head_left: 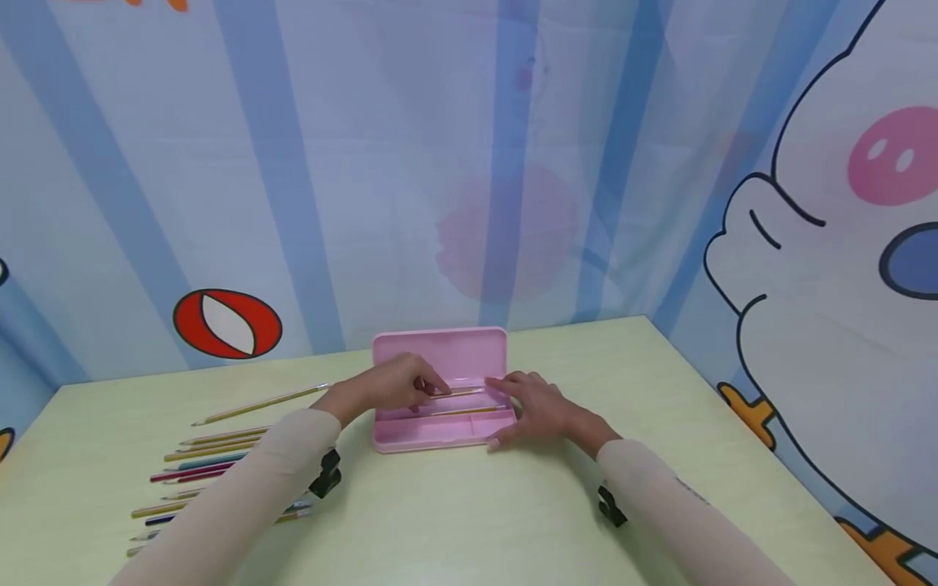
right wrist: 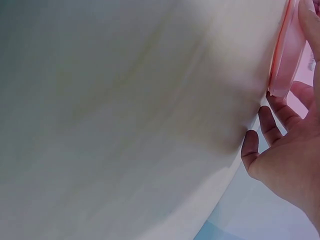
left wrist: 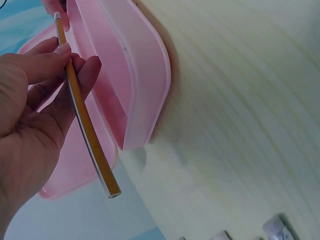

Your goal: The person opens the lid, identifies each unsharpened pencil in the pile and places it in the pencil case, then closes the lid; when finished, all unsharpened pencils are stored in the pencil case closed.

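A pink pencil case [head_left: 443, 435] stands with its lid [head_left: 440, 350] raised at the back. My left hand [head_left: 396, 384] is over it and pinches a yellow pencil [left wrist: 90, 127] between thumb and fingers. In the left wrist view this pencil's eraser end points toward my other hand. Another pencil [head_left: 476, 410] lies lengthwise inside the case. My right hand [head_left: 538, 407] holds the case's right end, thumb at the front edge and index finger reaching over the inside. The right wrist view shows its other fingers [right wrist: 270, 125] loosely bent beyond the case's corner.
Several pencils [head_left: 212, 464] lie in a rough row on the left of the pale table [head_left: 440, 521], partly hidden by my left sleeve. One pencil [head_left: 256, 404] lies apart, behind them. A printed curtain [head_left: 396, 179] hangs along the table's back edge.
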`<control>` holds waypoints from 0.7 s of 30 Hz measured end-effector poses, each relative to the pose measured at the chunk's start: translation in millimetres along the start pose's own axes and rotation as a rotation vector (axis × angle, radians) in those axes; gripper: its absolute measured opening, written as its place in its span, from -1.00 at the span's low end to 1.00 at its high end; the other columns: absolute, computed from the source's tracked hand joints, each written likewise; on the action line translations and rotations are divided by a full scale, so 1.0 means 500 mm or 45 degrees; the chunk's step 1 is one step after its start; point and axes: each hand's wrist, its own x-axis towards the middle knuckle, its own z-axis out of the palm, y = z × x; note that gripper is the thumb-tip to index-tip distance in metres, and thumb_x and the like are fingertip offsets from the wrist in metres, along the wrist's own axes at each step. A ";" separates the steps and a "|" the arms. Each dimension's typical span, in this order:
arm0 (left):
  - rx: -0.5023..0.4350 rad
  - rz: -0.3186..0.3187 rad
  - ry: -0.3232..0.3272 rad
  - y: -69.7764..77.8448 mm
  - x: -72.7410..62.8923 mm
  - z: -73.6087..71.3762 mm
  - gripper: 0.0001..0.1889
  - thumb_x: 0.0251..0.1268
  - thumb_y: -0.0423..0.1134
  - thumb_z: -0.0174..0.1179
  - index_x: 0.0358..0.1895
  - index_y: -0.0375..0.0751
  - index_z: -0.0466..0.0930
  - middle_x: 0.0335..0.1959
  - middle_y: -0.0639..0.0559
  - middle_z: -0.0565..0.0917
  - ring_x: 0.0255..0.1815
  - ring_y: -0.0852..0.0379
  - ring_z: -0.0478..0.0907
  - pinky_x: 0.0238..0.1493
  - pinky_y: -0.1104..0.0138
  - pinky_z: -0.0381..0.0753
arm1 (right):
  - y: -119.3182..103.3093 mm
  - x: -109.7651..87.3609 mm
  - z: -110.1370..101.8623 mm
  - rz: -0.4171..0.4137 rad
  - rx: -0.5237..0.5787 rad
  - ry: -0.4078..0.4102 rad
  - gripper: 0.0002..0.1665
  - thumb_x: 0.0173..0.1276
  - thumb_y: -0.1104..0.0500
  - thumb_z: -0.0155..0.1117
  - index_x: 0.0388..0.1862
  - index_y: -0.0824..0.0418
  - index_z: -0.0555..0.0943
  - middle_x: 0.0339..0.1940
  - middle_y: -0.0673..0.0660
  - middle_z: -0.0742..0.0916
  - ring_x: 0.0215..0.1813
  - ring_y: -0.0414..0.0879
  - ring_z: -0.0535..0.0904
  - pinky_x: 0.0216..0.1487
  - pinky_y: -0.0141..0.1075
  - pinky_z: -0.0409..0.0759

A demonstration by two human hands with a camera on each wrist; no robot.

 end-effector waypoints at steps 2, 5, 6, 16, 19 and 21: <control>0.000 -0.014 -0.002 0.001 0.006 0.004 -0.69 0.21 -0.59 0.21 -0.03 -0.30 0.76 -0.25 -0.13 0.78 -0.42 0.26 0.57 -0.32 0.47 0.59 | -0.001 0.000 -0.001 -0.003 0.004 -0.002 0.19 -0.02 -0.35 0.54 0.57 -0.08 0.26 0.47 0.19 0.44 0.41 0.15 0.32 0.38 0.20 0.32; 0.000 -0.023 -0.010 -0.001 0.016 0.013 -0.68 0.19 -0.59 0.22 -0.04 -0.29 0.77 -0.24 -0.09 0.78 -0.39 0.25 0.54 -0.32 0.46 0.58 | -0.001 0.000 -0.001 -0.002 0.003 -0.003 0.20 -0.03 -0.36 0.53 0.57 -0.09 0.26 0.47 0.19 0.44 0.41 0.15 0.33 0.37 0.20 0.33; -0.003 -0.030 -0.013 0.000 0.018 0.015 -0.68 0.19 -0.59 0.22 -0.04 -0.28 0.77 -0.25 -0.07 0.78 -0.39 0.24 0.52 -0.33 0.46 0.56 | -0.001 0.000 -0.001 -0.005 0.003 -0.004 0.20 -0.02 -0.36 0.53 0.57 -0.09 0.26 0.47 0.19 0.44 0.41 0.16 0.33 0.38 0.21 0.32; 0.050 -0.047 0.013 0.009 0.032 0.026 -0.65 0.18 -0.60 0.17 -0.04 -0.26 0.77 -0.25 -0.05 0.79 -0.42 0.23 0.48 -0.32 0.43 0.51 | -0.002 0.000 -0.002 0.008 0.006 0.000 0.18 -0.03 -0.35 0.55 0.56 -0.11 0.28 0.46 0.18 0.45 0.39 0.14 0.33 0.37 0.19 0.32; 0.070 -0.049 0.023 0.009 0.036 0.029 -0.65 0.18 -0.59 0.17 -0.04 -0.25 0.78 -0.26 -0.04 0.79 -0.41 0.22 0.48 -0.32 0.43 0.52 | -0.003 0.001 -0.002 0.006 0.004 0.000 0.18 -0.03 -0.35 0.55 0.56 -0.10 0.29 0.46 0.18 0.45 0.38 0.14 0.34 0.37 0.19 0.32; 0.073 -0.065 0.024 0.010 0.039 0.031 -0.65 0.18 -0.58 0.17 -0.04 -0.23 0.78 -0.26 -0.02 0.79 -0.40 0.21 0.50 -0.30 0.42 0.53 | -0.004 0.001 -0.003 0.005 0.005 0.000 0.18 -0.03 -0.35 0.55 0.56 -0.10 0.29 0.47 0.18 0.45 0.38 0.14 0.34 0.37 0.19 0.32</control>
